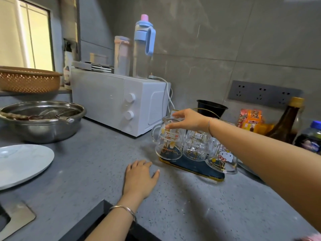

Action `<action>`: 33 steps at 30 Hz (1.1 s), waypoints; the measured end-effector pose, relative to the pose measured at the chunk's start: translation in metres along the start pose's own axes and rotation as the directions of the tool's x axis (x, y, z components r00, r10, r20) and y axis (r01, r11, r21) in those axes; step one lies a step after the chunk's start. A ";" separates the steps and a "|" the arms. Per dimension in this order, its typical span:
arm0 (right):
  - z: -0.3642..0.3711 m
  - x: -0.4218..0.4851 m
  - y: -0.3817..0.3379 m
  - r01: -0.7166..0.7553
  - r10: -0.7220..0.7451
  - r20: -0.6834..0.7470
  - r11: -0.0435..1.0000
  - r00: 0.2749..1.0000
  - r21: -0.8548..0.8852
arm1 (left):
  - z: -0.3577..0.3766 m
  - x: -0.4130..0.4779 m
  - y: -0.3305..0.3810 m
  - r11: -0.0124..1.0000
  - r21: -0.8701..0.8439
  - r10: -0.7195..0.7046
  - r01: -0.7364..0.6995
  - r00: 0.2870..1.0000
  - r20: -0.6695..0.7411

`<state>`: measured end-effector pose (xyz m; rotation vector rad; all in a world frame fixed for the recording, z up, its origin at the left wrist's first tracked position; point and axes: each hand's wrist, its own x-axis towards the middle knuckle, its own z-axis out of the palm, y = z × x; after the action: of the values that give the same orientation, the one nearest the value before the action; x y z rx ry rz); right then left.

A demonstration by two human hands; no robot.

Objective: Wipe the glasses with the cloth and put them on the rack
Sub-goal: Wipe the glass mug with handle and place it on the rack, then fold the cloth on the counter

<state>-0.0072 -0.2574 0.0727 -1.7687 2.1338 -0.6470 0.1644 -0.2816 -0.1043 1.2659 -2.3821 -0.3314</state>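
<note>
A dark blue rack (194,168) with a gold rim stands on the grey counter right of centre. Three clear printed glass mugs hang upside down on it. My right hand (186,120) reaches over the leftmost glass (167,141), its thumb and fingers around the upturned base. The middle glass (196,145) and the right glass with a cartoon cat (224,157) stand beside it. My left hand (139,178) lies flat on the counter in front of the rack, holding nothing. A bit of pink cloth (311,238) shows at the bottom right corner.
A white microwave (111,100) with bottles on top stands behind the rack. A steel bowl (41,122) and a white plate (20,164) sit at the left. A black cup (211,107), a snack packet and dark bottles (286,119) crowd the right. The sink edge (15,218) is at bottom left.
</note>
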 end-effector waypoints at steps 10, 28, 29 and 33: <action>-0.008 -0.051 0.013 0.114 -0.135 -0.150 0.983 0.979 -0.140 | -0.006 -0.008 0.010 0.995 -0.076 0.062 -0.064 0.998 -0.017; -0.044 -0.310 0.188 -0.151 0.162 -0.255 0.987 0.953 0.064 | 0.032 -0.082 0.216 0.816 -0.398 0.521 -0.418 0.830 0.197; -0.040 -0.324 0.198 -0.177 0.192 -0.270 0.981 0.943 0.082 | 0.035 -0.087 0.226 0.802 -0.415 0.542 -0.429 0.816 0.204; -0.019 -0.360 0.223 -0.218 0.223 -0.304 0.975 0.926 0.051 | 0.041 -0.103 0.257 0.732 -0.396 0.638 -0.554 0.762 0.114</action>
<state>-0.1328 0.1292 -0.0469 -1.4647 2.4772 -0.9270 0.0088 -0.0524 -0.0647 0.2587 -2.6266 -0.6818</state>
